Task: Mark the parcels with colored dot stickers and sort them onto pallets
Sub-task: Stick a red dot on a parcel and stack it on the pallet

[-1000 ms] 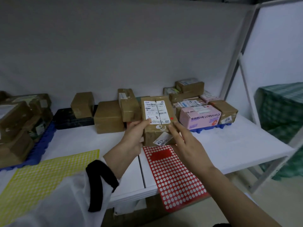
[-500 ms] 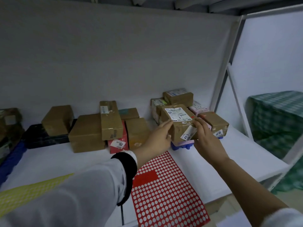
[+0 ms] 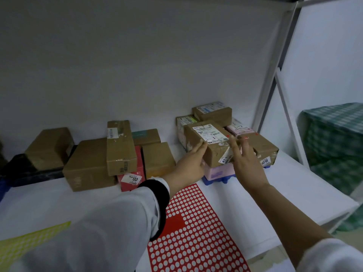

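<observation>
A brown parcel (image 3: 208,143) with a white shipping label and a small red dot sticker lies on top of a pink box (image 3: 218,170). That box is part of the stack on the blue pallet (image 3: 215,181) at the right. My left hand (image 3: 191,163) holds the parcel's left side, thumb on its top edge. My right hand (image 3: 245,161) is at the parcel's right corner with fingers spread and nothing in it. The red dot sticker sheet (image 3: 196,232) lies on the white table (image 3: 265,203) below my hands. A yellow sticker sheet (image 3: 23,244) shows at the lower left.
Several brown parcels (image 3: 88,165) and a red box (image 3: 131,173) stand in the middle of the table. A black pallet (image 3: 29,173) with one brown box is at the left. A white frame post (image 3: 275,85) and a green checked cloth (image 3: 334,138) are on the right.
Both hands carried the parcel from above the red sheet to the right and set it on the pink box. My right hand has opened off it.
</observation>
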